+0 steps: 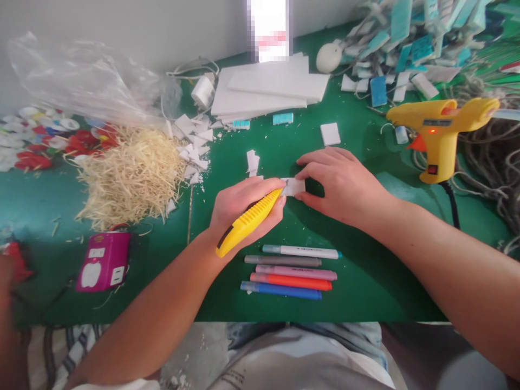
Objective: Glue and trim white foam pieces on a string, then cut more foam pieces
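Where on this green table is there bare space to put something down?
Bare green table lies right of the row of markers, below the right hand, and between the straw heap and the left hand. It is crowded along the back: white foam boards, scraps, the glue gun and tag pile.

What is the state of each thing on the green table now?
Left hand: closed around yellow utility knife.
Right hand: pressing small white foam piece flat.
Glue gun: standing upright, light on.
Markers: capped, lying side by side.
Foam sheets: stacked.
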`<state>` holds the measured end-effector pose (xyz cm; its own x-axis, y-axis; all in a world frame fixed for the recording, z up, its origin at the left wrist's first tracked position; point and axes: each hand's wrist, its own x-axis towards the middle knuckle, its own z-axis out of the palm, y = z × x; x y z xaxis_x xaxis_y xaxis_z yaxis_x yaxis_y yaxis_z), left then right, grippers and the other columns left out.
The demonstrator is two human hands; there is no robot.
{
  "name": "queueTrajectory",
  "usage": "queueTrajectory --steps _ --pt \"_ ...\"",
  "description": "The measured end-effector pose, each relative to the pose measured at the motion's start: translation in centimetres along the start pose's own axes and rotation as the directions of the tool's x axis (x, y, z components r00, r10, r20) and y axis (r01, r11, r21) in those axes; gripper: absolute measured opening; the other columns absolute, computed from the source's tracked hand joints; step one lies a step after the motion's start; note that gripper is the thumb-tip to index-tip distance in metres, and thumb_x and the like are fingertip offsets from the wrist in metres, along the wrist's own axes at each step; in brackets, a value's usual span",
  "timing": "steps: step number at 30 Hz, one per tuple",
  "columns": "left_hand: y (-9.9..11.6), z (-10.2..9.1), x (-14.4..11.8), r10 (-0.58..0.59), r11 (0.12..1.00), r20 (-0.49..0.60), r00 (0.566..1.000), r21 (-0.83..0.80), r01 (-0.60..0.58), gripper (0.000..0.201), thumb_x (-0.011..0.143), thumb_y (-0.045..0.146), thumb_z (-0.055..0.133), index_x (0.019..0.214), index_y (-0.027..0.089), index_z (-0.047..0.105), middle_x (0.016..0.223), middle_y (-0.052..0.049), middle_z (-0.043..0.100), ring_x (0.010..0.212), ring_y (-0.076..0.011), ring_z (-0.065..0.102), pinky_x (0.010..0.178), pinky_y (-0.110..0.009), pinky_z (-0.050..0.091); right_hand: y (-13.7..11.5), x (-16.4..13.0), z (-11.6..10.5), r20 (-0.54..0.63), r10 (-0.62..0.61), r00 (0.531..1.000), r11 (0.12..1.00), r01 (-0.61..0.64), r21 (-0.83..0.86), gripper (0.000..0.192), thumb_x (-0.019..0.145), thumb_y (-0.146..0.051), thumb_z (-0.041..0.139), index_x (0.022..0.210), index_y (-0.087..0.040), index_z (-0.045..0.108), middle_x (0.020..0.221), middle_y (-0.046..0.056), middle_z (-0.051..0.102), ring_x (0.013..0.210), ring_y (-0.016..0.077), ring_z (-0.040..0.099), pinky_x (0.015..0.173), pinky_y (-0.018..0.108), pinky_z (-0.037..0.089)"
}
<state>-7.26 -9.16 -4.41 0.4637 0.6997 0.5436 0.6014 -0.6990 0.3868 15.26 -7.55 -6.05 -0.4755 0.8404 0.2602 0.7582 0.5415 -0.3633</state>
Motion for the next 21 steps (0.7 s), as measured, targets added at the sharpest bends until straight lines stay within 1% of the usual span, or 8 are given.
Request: queueTrajectory --steps 5,10,16,21 --pt "-0.08 -0.01 -0.06 0.052 0.998 -0.01 0.999 0.027 -0.051 0.011 0.094 0.017 0.065 0.099 0.015 0.075 0.09 -0.003 0.081 0.074 -0.0123 0.075 0.076 -0.019 0.06 0.02 0.0 -0.06 -0.001 -0.012 1.0 1.0 0.012 -0.018 0.02 0.087 -0.029 0.067 0.101 -0.017 0.076 0.123 0.016 0.076 0.113 0.0332 0.069 0.105 0.054 0.051" --pt "-0.22 -0.09 -0.17 0.055 0.998 -0.014 0.998 0.015 -0.054 0.013 0.093 0.015 0.066 0.098 0.011 0.076 0.089 -0.005 0.08 0.076 -0.0121 0.075 0.078 -0.018 0.059 -0.08 0.03 -0.12 0.0 -0.004 1.0 1.0 0.004 -0.028 0.019 0.087 -0.028 0.068 0.1 -0.017 0.076 0.123 0.015 0.076 0.113 0.0334 0.069 0.109 0.056 0.049" --pt "-0.13 -0.32 -0.18 0.073 0.996 -0.011 0.997 0.047 -0.073 0.011 0.093 0.016 0.065 0.097 0.015 0.076 0.088 -0.002 0.08 0.073 -0.0114 0.074 0.074 -0.018 0.059 -0.26 0.08 -0.17 0.012 0.021 1.0 1.0 -0.021 -0.014 0.02 0.086 -0.027 0.07 0.1 -0.015 0.077 0.124 0.016 0.076 0.116 0.0353 0.069 0.11 0.058 0.048" --pt "-0.32 -0.68 -0.43 0.031 0.998 -0.016 0.999 0.056 -0.03 0.01 0.092 0.018 0.066 0.093 0.017 0.075 0.083 0.0 0.079 0.07 -0.0117 0.074 0.072 -0.018 0.059 0.02 0.07 -0.11 0.015 0.023 1.0 1.0 -0.023 -0.001 0.019 0.087 -0.029 0.069 0.1 -0.018 0.076 0.125 0.014 0.076 0.116 0.0346 0.068 0.109 0.057 0.048"
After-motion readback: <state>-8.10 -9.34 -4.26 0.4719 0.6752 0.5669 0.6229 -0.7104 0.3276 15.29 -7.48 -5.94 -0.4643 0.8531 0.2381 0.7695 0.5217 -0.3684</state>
